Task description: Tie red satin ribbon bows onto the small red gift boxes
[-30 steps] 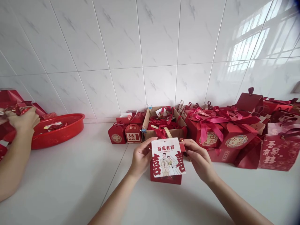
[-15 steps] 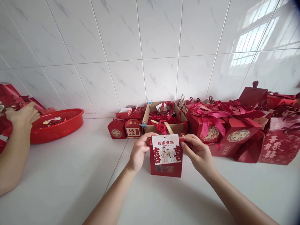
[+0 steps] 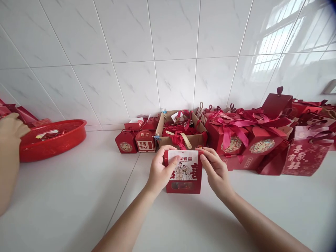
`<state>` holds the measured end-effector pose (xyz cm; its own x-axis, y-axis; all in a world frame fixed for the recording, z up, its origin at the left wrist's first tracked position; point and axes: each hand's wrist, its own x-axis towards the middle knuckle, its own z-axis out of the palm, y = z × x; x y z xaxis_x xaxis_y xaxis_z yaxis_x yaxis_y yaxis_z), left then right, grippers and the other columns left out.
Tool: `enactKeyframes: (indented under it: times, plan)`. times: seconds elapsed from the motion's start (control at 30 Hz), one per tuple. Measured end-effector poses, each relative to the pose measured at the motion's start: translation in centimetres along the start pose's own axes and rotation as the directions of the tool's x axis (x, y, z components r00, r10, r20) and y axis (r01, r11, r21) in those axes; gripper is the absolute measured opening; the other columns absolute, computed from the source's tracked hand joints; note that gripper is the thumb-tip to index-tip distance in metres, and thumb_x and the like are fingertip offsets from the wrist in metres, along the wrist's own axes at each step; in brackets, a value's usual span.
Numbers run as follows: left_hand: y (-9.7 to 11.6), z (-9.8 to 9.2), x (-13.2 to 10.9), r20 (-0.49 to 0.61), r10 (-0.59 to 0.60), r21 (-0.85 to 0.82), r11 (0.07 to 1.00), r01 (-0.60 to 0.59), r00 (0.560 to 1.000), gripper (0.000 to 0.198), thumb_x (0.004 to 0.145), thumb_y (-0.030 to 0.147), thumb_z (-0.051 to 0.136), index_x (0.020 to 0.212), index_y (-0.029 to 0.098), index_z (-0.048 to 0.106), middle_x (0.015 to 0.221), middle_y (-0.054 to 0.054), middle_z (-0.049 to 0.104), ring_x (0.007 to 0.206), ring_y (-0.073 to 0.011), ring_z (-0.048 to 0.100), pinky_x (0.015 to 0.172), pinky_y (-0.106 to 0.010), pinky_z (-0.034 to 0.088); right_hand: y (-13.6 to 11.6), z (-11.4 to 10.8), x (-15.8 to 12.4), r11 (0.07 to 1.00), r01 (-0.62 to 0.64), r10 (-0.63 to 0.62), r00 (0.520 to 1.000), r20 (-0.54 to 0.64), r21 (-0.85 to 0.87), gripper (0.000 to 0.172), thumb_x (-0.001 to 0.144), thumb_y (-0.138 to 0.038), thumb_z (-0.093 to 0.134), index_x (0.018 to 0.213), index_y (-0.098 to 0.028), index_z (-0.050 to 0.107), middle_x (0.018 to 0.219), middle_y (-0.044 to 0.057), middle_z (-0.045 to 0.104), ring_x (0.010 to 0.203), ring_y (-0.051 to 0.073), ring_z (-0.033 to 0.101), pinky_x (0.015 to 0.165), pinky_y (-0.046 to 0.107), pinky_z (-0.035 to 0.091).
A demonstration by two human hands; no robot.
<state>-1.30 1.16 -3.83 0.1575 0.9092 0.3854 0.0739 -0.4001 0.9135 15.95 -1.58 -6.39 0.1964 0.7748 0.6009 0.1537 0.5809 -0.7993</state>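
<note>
A small red gift box point(image 3: 183, 182) stands upright on the white surface in front of me. A white card with red characters and a drawn couple lies against its front. My left hand point(image 3: 161, 171) grips the box's left side, with the thumb pressed on the card. My right hand point(image 3: 215, 169) holds the box's right top edge, fingers curled round it.
Behind the box stands an open cardboard box point(image 3: 181, 134) of red ribbons, with two small red boxes point(image 3: 136, 141) to its left. Several red gift boxes and bags point(image 3: 262, 140) crowd the right. At far left, another person's hand point(image 3: 10, 129) is beside a red basket point(image 3: 52, 140).
The white card has been folded down flat against the box front. My left thumb has moved onto the card. The other person's hand has slid further left.
</note>
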Motion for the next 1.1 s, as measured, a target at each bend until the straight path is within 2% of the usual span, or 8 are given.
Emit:
enactKeyframes:
  times: [0.1, 0.3, 0.57, 0.77, 0.87, 0.97, 1.03, 1.1]
  plan:
    - [-0.1, 0.2, -0.1, -0.009, -0.019, -0.056, 0.998, 0.019, 1.000, 0.036, 0.076, 0.036, 0.068, 0.105, 0.022, 0.052, 0.089, -0.003, 0.066, 0.074, -0.0170, 0.064, 0.069, -0.027, 0.051, 0.3, 0.5, -0.3, 1.000, 0.014, -0.014, 1.000, -0.018, -0.015, 0.024, 0.091, -0.034, 0.051, 0.110, -0.025, 0.062, 0.117, 0.009, 0.053, 0.111, 0.023, 0.053, 0.090, 0.037, 0.049]
    - [0.0, 0.6, -0.3, -0.047, -0.042, -0.080, 0.996, 0.038, 0.998, 0.030, 0.073, 0.037, 0.071, 0.090, 0.020, 0.054, 0.077, 0.000, 0.064, 0.067, -0.0150, 0.061, 0.063, -0.025, 0.050, 0.8, 0.8, -0.4, 0.997, 0.032, -0.035, 0.999, -0.042, -0.065, 0.023, 0.089, -0.034, 0.055, 0.109, -0.024, 0.061, 0.114, 0.010, 0.054, 0.107, 0.024, 0.055, 0.081, 0.036, 0.052]
    - [0.2, 0.8, -0.3, -0.062, -0.029, -0.071, 0.997, 0.025, 0.998, 0.029, 0.073, 0.037, 0.071, 0.088, 0.020, 0.054, 0.074, 0.001, 0.063, 0.066, -0.0140, 0.059, 0.063, -0.024, 0.049, 0.1, 0.0, 0.1, 0.996, 0.049, -0.051, 0.998, -0.026, -0.072, 0.020, 0.088, -0.032, 0.057, 0.105, -0.023, 0.064, 0.110, 0.009, 0.056, 0.102, 0.023, 0.057, 0.078, 0.034, 0.053]
    - [0.1, 0.9, -0.5, -0.079, -0.025, -0.052, 0.998, 0.021, 0.997, 0.027, 0.071, 0.036, 0.072, 0.084, 0.020, 0.055, 0.069, 0.002, 0.061, 0.061, -0.0128, 0.056, 0.058, -0.022, 0.046, -0.7, -1.8, 0.8, 0.978, 0.143, -0.175, 0.960, -0.217, -0.154, 0.009, 0.086, -0.027, 0.060, 0.084, -0.020, 0.064, 0.089, 0.006, 0.063, 0.086, 0.020, 0.060, 0.073, 0.034, 0.048]
    - [0.2, 1.2, -0.9, -0.068, -0.023, -0.027, 0.999, 0.021, 0.997, 0.026, 0.070, 0.034, 0.073, 0.083, 0.020, 0.055, 0.064, 0.003, 0.058, 0.057, -0.0124, 0.054, 0.055, -0.022, 0.045, -1.1, -2.6, 0.7, 0.976, 0.152, -0.193, 0.938, -0.287, -0.156, 0.016, 0.084, -0.024, 0.061, 0.070, -0.019, 0.056, 0.075, 0.003, 0.058, 0.071, 0.017, 0.056, 0.061, 0.029, 0.044]
    - [0.4, 1.5, -1.3, -0.059, -0.022, -0.015, 1.000, 0.021, 0.998, 0.025, 0.071, 0.034, 0.072, 0.082, 0.021, 0.054, 0.062, 0.004, 0.057, 0.056, -0.0123, 0.053, 0.054, -0.022, 0.045, -1.5, -2.8, 0.3, 0.953, 0.228, -0.279, 0.918, -0.282, -0.201, 0.026, 0.083, -0.017, 0.059, 0.061, -0.020, 0.045, 0.069, 0.000, 0.053, 0.063, 0.013, 0.050, 0.054, 0.027, 0.038]
    - [0.6, 1.7, -1.5, -0.054, -0.019, -0.009, 1.000, 0.018, 0.998, 0.025, 0.072, 0.036, 0.071, 0.082, 0.021, 0.054, 0.062, 0.003, 0.057, 0.055, -0.0119, 0.052, 0.052, -0.022, 0.043, -1.5, -2.7, 0.0, 0.939, 0.282, -0.329, 0.903, -0.276, -0.196, 0.024, 0.081, -0.013, 0.060, 0.064, -0.021, 0.044, 0.071, 0.000, 0.053, 0.062, 0.013, 0.050, 0.054, 0.027, 0.038]
    - [0.6, 1.8, -1.7, -0.042, -0.012, 0.002, 1.000, 0.012, 0.999, 0.024, 0.073, 0.037, 0.070, 0.082, 0.021, 0.055, 0.061, 0.003, 0.057, 0.054, -0.0121, 0.052, 0.051, -0.022, 0.043, -1.6, -2.6, -0.1, 0.932, 0.307, -0.350, 0.901, -0.256, -0.192, 0.017, 0.079, -0.010, 0.063, 0.080, -0.023, 0.051, 0.078, 0.001, 0.058, 0.067, 0.015, 0.055, 0.058, 0.029, 0.041]
